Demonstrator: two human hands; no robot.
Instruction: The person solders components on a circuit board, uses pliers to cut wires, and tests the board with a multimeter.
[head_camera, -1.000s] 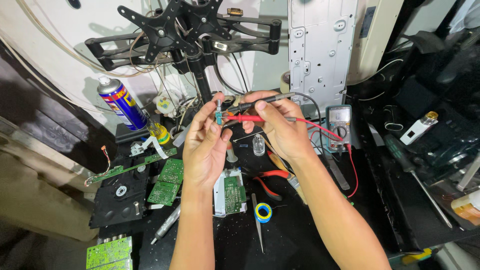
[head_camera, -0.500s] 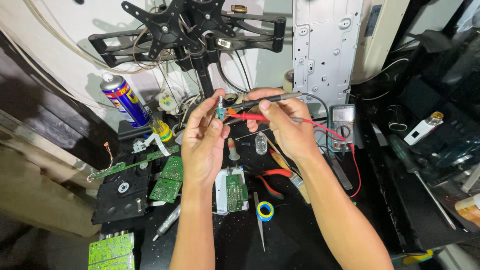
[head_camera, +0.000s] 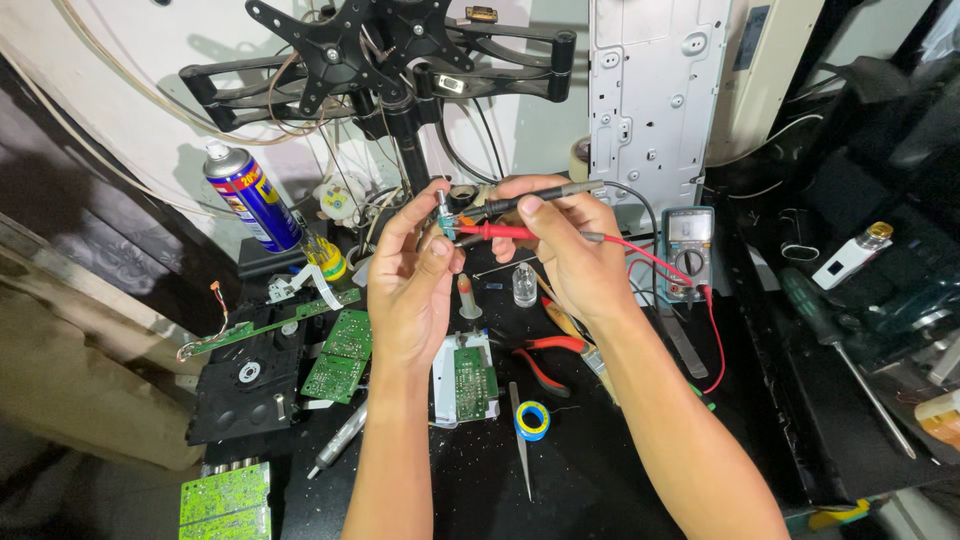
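Note:
My left hand (head_camera: 412, 285) is raised over the black workbench and pinches a small electronic component (head_camera: 443, 213) between thumb and fingertips. My right hand (head_camera: 560, 245) grips a red test probe (head_camera: 495, 232) and a black test probe (head_camera: 520, 203) together, their tips touching the component. Red and black leads run from the probes to a grey multimeter (head_camera: 687, 248) lying just right of my right hand.
Green circuit boards (head_camera: 338, 357) lie left of my left arm, a small board (head_camera: 470, 378) below my hands. Red-handled pliers (head_camera: 545, 352), a solder spool (head_camera: 531, 419), tweezers (head_camera: 521, 440), a spray can (head_camera: 251, 198), a monitor arm (head_camera: 385, 60) and a screwdriver (head_camera: 845, 355) surround the work area.
Both hands hold the same grip on the component and probes. They have shifted slightly left and a little up in the view; nothing was picked up or let go.

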